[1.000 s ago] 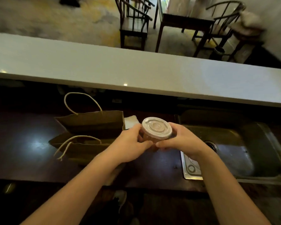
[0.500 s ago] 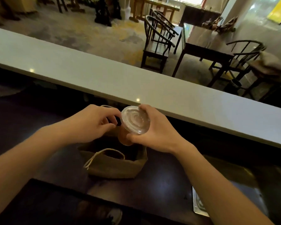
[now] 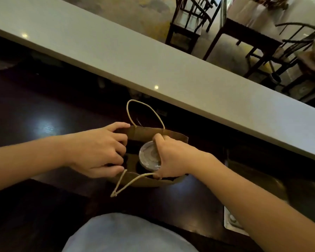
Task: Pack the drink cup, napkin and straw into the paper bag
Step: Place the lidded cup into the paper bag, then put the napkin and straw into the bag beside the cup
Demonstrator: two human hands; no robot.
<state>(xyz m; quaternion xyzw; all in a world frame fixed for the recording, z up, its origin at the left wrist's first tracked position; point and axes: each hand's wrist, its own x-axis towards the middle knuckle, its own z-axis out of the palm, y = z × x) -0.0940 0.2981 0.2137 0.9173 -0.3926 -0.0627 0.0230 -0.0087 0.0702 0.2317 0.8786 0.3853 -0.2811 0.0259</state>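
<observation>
Head view: the drink cup (image 3: 149, 157) is being lowered into the paper bag (image 3: 153, 135) on the worktop (image 3: 44, 110), clamped in the right hand's (image 3: 173, 159) grip; the bag's mouth is being spread by the left hand (image 3: 98, 151), fingers curled on its rim. Napkin and straw are not being seen, presumably still unpacked.

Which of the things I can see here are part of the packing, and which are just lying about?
Part of the job:
- paper bag, held open by the left hand
- drink cup, lowered into the bag by the right hand

Napkin and straw: not visible.

Just about:
- pale counter
- sink
- chairs
- table
</observation>
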